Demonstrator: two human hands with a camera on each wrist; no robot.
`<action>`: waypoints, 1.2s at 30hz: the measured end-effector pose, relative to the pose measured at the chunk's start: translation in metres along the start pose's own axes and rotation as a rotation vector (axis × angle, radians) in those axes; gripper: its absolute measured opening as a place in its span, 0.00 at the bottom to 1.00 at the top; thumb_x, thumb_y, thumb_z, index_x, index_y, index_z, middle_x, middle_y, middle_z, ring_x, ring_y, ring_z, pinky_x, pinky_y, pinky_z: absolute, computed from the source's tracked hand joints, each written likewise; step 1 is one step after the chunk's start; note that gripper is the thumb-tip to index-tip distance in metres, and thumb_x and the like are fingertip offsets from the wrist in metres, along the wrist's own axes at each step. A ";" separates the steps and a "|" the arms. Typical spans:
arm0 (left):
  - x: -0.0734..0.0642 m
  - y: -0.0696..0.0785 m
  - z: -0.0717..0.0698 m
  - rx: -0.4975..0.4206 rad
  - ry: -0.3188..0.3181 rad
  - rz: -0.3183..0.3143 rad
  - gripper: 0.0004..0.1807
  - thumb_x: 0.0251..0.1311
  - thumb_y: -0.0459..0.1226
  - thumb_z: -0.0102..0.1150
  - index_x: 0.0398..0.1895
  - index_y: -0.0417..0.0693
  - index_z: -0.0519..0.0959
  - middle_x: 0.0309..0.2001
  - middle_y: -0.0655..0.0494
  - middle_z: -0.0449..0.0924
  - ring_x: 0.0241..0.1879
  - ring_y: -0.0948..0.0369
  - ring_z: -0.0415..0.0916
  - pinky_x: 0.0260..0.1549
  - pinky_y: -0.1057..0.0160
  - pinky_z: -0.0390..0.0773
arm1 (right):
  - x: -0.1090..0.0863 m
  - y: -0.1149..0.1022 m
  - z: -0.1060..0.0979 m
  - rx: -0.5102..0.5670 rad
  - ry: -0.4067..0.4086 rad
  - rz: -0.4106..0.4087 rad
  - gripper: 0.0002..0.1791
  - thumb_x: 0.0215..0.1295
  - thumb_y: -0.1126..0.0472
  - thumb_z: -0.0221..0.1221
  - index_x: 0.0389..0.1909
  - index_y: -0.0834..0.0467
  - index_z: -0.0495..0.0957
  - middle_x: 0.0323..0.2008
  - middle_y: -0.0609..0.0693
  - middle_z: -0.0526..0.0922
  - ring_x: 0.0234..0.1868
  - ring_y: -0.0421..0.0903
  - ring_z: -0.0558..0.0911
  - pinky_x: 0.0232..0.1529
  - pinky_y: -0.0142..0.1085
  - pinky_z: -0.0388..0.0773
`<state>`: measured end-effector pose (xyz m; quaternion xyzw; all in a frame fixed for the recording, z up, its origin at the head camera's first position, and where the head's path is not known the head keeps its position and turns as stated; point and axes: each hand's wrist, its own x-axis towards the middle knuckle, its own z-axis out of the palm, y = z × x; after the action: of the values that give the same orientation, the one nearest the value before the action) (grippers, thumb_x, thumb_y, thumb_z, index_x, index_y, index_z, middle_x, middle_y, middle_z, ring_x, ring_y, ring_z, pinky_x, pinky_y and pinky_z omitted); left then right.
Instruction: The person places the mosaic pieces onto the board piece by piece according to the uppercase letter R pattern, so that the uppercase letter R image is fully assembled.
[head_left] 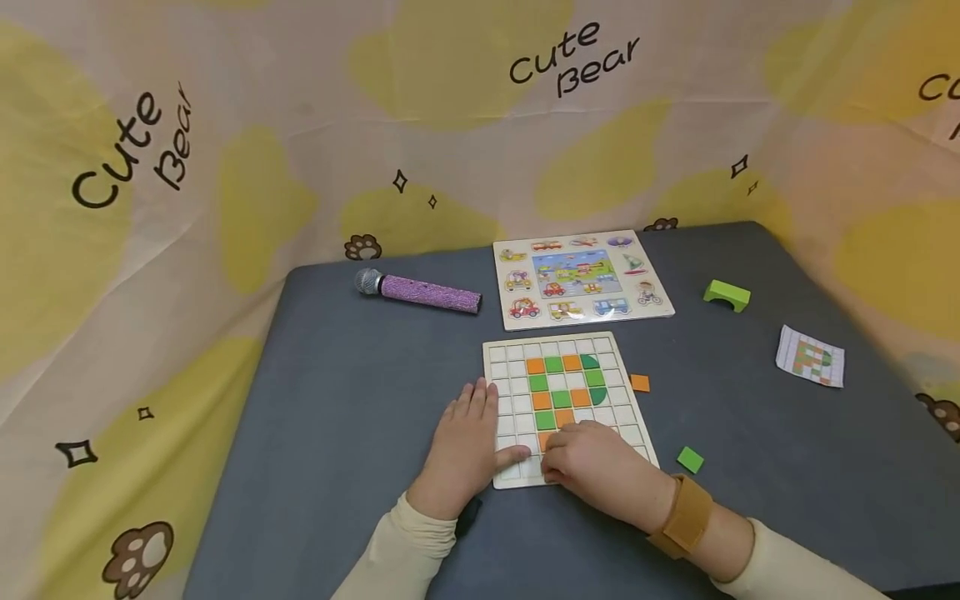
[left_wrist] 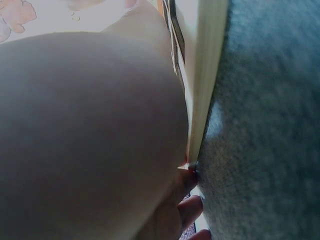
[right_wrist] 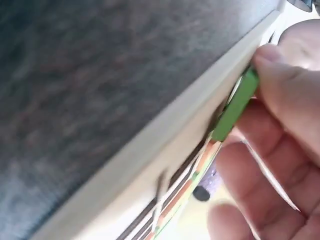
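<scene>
A white grid board (head_left: 510, 425) holds orange, green and dark green tiles in several of its squares. My left hand (head_left: 465, 433) rests on the board's left edge, fingers straight and thumb stretched over the lower squares. At the board's near side, my right hand (head_left: 600, 467) pinches a green square tile (right_wrist: 235, 106) between thumb and fingers, low over the grid. The hand hides that tile in the head view. A loose green tile (head_left: 690, 460) and a loose orange tile (head_left: 640, 383) lie right of the board.
Behind the board lies a vehicle picture puzzle (head_left: 585, 312). A purple glittery microphone (head_left: 431, 293) is at the back left. To the right are a green arch block (head_left: 727, 295) and a small pattern card (head_left: 810, 357). A printed cloth (head_left: 450, 67) hangs behind the grey table (head_left: 337, 400).
</scene>
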<state>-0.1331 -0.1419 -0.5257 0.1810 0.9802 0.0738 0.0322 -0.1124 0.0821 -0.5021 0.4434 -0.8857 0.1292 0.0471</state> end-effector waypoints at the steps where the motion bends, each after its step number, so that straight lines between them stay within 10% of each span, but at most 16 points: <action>1: 0.001 0.001 0.000 -0.001 0.003 0.002 0.58 0.64 0.69 0.62 0.81 0.34 0.62 0.80 0.36 0.61 0.79 0.41 0.59 0.72 0.42 0.66 | 0.000 0.000 -0.001 0.028 -0.014 0.000 0.08 0.58 0.64 0.79 0.33 0.50 0.90 0.30 0.38 0.83 0.31 0.35 0.76 0.36 0.30 0.78; 16: -0.001 0.000 -0.004 -0.026 0.000 -0.001 0.57 0.65 0.67 0.64 0.80 0.32 0.63 0.80 0.35 0.61 0.78 0.40 0.59 0.73 0.41 0.65 | -0.001 0.001 -0.009 0.132 -0.109 0.037 0.09 0.67 0.68 0.71 0.42 0.52 0.92 0.35 0.38 0.88 0.35 0.33 0.81 0.42 0.32 0.82; 24: -0.001 0.003 -0.004 -0.018 0.007 0.023 0.57 0.65 0.67 0.64 0.81 0.32 0.62 0.80 0.35 0.60 0.79 0.40 0.58 0.73 0.41 0.65 | -0.045 0.043 -0.039 0.025 0.040 0.348 0.11 0.70 0.62 0.69 0.51 0.54 0.90 0.44 0.44 0.89 0.42 0.44 0.86 0.44 0.47 0.85; 29: -0.002 0.002 -0.003 -0.018 -0.004 0.016 0.57 0.65 0.67 0.64 0.81 0.33 0.61 0.80 0.36 0.60 0.79 0.40 0.58 0.73 0.42 0.64 | -0.071 0.077 -0.052 -0.052 -0.030 0.567 0.15 0.67 0.61 0.72 0.53 0.59 0.89 0.39 0.50 0.88 0.37 0.49 0.84 0.37 0.50 0.84; 36: -0.002 0.002 -0.006 -0.027 -0.013 0.012 0.58 0.65 0.67 0.64 0.81 0.32 0.61 0.80 0.35 0.59 0.79 0.40 0.57 0.73 0.41 0.64 | -0.099 0.091 -0.051 -0.004 -0.111 0.664 0.07 0.70 0.56 0.70 0.44 0.52 0.90 0.32 0.43 0.84 0.32 0.44 0.81 0.30 0.46 0.80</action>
<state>-0.1309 -0.1411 -0.5198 0.1871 0.9777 0.0859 0.0408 -0.1265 0.2245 -0.4897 0.1369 -0.9833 0.1114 -0.0448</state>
